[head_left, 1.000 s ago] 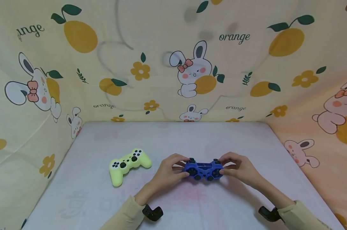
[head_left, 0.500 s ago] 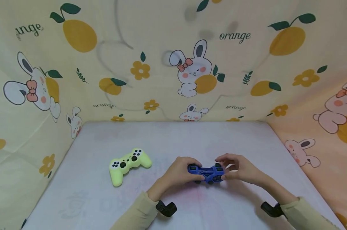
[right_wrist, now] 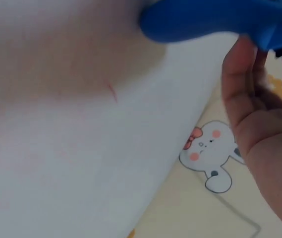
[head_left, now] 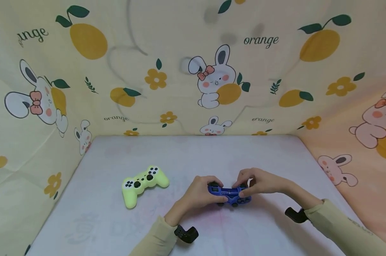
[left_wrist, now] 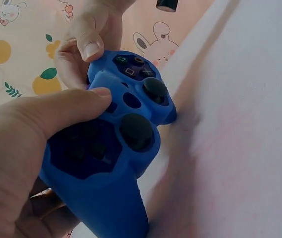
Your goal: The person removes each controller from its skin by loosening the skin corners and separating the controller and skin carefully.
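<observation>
A blue game controller (head_left: 230, 192) is held between both hands above the white table, its top edge tipped up towards the head camera. My left hand (head_left: 199, 191) grips its left side, thumb across the face near the middle buttons in the left wrist view. At the other end, my right hand (head_left: 264, 182) pinches the upper right edge between thumb and fingers. The left wrist view shows the controller's thumbsticks (left_wrist: 137, 131) and symbol buttons (left_wrist: 131, 68). Only one blue handle and part of the body (right_wrist: 200, 20) show in the right wrist view, above my right fingers.
A pale yellow-green game controller (head_left: 143, 180) lies face up on the white table (head_left: 193, 153), left of my hands. Cloth printed with rabbits and oranges (head_left: 180, 89) encloses the back and sides. Black wrist cameras (head_left: 186, 234) sit at both sleeves.
My left hand has moved right and wrapped further over the blue controller, which has tipped. My right hand has since shifted left onto its upper right edge. The yellow-green controller stays put.
</observation>
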Demonstrator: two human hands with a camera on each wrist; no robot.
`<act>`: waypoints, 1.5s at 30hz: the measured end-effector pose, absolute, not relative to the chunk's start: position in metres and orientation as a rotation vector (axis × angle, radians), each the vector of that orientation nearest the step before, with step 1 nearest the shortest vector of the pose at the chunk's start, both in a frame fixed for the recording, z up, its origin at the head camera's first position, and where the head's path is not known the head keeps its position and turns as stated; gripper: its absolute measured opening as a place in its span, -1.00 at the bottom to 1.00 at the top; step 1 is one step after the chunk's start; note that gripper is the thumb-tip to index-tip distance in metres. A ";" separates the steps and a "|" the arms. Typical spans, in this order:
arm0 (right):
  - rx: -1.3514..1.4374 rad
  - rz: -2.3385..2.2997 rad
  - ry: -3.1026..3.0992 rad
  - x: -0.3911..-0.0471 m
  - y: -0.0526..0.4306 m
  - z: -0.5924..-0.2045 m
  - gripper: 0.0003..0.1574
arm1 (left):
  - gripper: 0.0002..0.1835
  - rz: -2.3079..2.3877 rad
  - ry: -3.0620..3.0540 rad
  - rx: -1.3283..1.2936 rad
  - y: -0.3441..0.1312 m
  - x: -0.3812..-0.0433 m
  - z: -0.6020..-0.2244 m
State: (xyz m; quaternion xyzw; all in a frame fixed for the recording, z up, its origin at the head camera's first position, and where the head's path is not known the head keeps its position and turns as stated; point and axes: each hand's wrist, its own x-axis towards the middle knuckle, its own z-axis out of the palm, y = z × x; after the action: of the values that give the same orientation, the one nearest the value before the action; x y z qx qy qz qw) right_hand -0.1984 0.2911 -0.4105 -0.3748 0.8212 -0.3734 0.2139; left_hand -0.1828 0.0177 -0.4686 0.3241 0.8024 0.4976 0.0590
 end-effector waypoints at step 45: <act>-1.364 -1.064 2.040 -0.212 0.270 -0.424 -0.57 | -0.68 1.569 2.384 1.133 0.015 -0.185 -0.476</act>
State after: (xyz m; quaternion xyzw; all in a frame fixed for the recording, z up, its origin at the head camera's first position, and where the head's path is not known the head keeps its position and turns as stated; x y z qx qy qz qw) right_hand -0.2123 0.2696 -0.4244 -0.4960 0.7421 -0.3871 0.2313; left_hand -0.1852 0.0147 -0.4762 0.3687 0.7759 0.5106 0.0354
